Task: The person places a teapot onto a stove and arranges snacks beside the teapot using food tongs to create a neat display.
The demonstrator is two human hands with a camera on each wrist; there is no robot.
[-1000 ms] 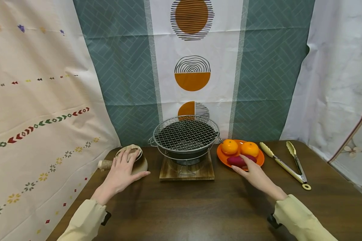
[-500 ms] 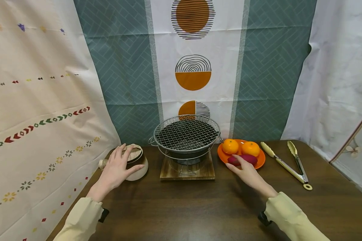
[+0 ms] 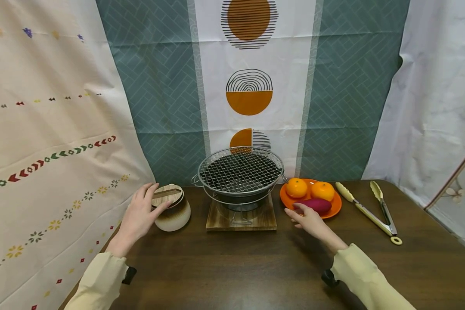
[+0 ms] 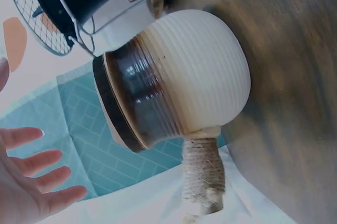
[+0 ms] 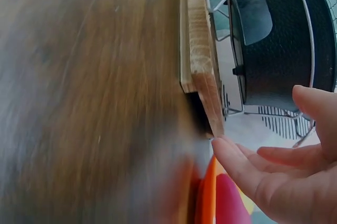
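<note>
My left hand [image 3: 134, 214] hovers at the left side of a brown and cream ceramic pot [image 3: 174, 218], fingers spread and holding nothing. The pot wears a wooden lid [image 3: 166, 196]; its twine-wrapped handle [image 4: 204, 168] shows in the left wrist view, clear of the fingers. My right hand [image 3: 311, 223], also holding nothing, is at the near left edge of an orange plate [image 3: 336, 210], its fingers loosely bent. On that plate lie a purple sweet potato [image 3: 318, 206] and two mandarins, one on the left [image 3: 296, 188] and one on the right [image 3: 322, 190].
Between the hands a round tabletop grill [image 3: 238, 174] with a wire mesh stands on a wooden board [image 3: 221, 221]. Spread tongs [image 3: 372, 217] lie right of the plate. Patterned cloths [image 3: 166, 107] hang behind the brown table [image 3: 232, 275].
My left hand has drawn back to the left from over the pot, uncovering its lid. My right hand has slid left and toward me, away from the sweet potato.
</note>
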